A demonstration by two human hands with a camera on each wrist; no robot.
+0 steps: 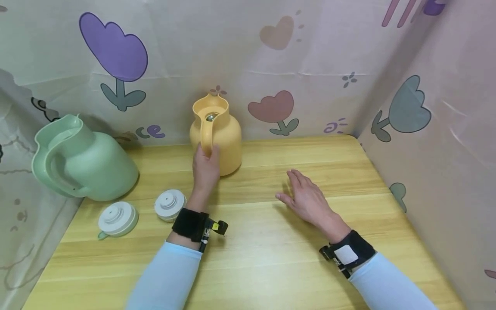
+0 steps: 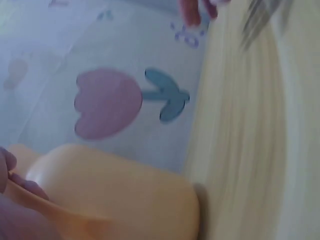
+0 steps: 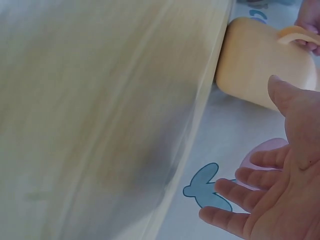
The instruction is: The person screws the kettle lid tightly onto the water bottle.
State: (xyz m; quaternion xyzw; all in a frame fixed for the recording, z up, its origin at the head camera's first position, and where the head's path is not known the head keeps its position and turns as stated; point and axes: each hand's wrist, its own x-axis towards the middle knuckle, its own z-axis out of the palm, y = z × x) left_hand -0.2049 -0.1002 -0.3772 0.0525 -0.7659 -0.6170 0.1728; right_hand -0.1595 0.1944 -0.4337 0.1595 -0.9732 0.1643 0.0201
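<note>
A yellow jug (image 1: 228, 142) stands upright at the back of the wooden table, its top uncovered and a metallic round neck showing inside. My left hand (image 1: 206, 170) grips its handle; in the left wrist view the fingers (image 2: 30, 187) curl round that handle beside the jug's body (image 2: 125, 195). To the right, my right hand (image 1: 308, 200) hovers above the table with fingers extended, touching nothing. The right wrist view shows this hand (image 3: 280, 185) spread, apart from the jug (image 3: 260, 60).
A green jug (image 1: 100, 168) lies tilted at the table's left back. Two white round lids (image 1: 118, 218) sit in front of it, one (image 1: 169, 204) beside my left wrist. Patterned cloth (image 1: 317, 56) hangs along the back and sides of the wooden table (image 1: 263, 258).
</note>
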